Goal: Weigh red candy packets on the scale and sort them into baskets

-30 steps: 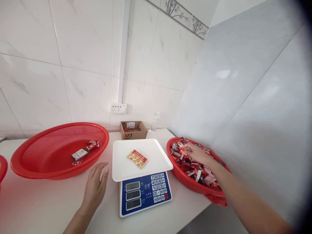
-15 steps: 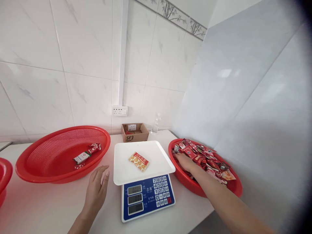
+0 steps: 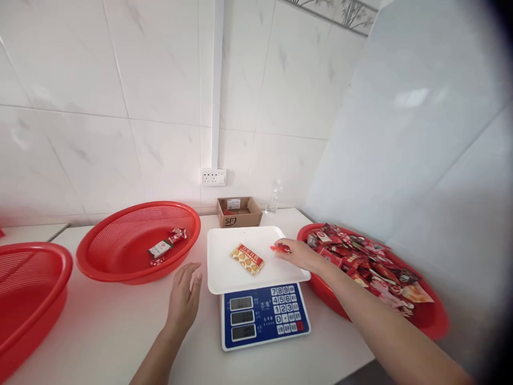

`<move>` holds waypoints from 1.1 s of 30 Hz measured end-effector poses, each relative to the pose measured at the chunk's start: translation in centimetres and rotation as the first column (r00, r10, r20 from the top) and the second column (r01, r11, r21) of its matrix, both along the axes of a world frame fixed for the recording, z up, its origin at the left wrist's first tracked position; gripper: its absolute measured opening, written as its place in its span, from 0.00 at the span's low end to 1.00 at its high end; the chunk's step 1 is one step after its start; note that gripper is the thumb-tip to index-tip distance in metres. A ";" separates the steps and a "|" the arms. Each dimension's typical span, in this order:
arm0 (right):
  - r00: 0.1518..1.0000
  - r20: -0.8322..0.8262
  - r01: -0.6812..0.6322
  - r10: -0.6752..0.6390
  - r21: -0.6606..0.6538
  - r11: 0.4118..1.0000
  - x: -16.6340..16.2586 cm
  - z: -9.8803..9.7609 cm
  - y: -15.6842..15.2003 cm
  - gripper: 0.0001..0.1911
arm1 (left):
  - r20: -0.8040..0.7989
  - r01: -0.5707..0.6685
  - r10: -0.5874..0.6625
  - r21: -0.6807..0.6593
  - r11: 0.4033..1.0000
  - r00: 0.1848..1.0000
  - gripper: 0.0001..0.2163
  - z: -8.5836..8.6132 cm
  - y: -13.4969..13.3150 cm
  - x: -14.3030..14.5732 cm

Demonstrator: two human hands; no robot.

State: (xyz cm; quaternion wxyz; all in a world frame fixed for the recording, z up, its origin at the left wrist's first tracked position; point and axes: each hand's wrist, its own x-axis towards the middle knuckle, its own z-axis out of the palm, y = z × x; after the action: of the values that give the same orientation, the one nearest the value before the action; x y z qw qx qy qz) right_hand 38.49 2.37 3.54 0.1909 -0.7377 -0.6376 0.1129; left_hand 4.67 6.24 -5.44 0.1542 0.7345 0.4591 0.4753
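Observation:
My right hand [image 3: 294, 253] is over the right part of the scale's white tray [image 3: 219, 278], its fingers closed on a small red packet [image 3: 280, 248]. On the tray lies a red and yellow snack packet [image 3: 247, 259]. The blue front panel of the scale [image 3: 264, 318] has three small displays and a keypad. To the left of the scale, my left hand [image 3: 185, 291] hovers with its fingers apart and nothing in it. Behind my right forearm, a red basin [image 3: 328, 297] holds a heap of mostly red packets [image 3: 356, 256].
A red perforated basket [image 3: 120, 240] on the left holds a few wrapped packets [image 3: 161, 248]. Another red basket [image 3: 44, 254] stands at the far left. Against the wall are an open cardboard box [image 3: 240, 218] and a clear bottle [image 3: 274, 199].
My right hand has come out of the heap in the right basin and moved left over the tray with a small red packet. The view has turned left; my left hand remains beside the scale.

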 end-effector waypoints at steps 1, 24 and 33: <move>0.998 -0.043 -0.049 0.046 -0.060 0.997 -0.7 -0.2 0.4 0.17 | 0.001 0.000 0.000 0.007 1.000 1.000 0.16 0.0 0.0 0.0; 0.984 0.087 -0.151 0.155 -0.052 0.987 -4.9 -0.5 1.0 0.33 | 0.004 0.006 -0.006 0.011 1.000 1.000 0.16 0.2 -0.2 0.0; 0.949 0.242 0.236 -0.205 -0.107 0.966 8.7 -3.5 -4.3 0.24 | -0.016 0.004 -0.003 0.016 1.000 1.000 0.17 0.0 0.0 0.0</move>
State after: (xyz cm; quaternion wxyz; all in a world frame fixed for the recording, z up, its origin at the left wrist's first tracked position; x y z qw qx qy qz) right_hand 47.15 -1.91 0.04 0.0774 -0.8236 -0.5598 0.0480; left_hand 4.68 6.21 -5.49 0.1455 0.7404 0.4554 0.4725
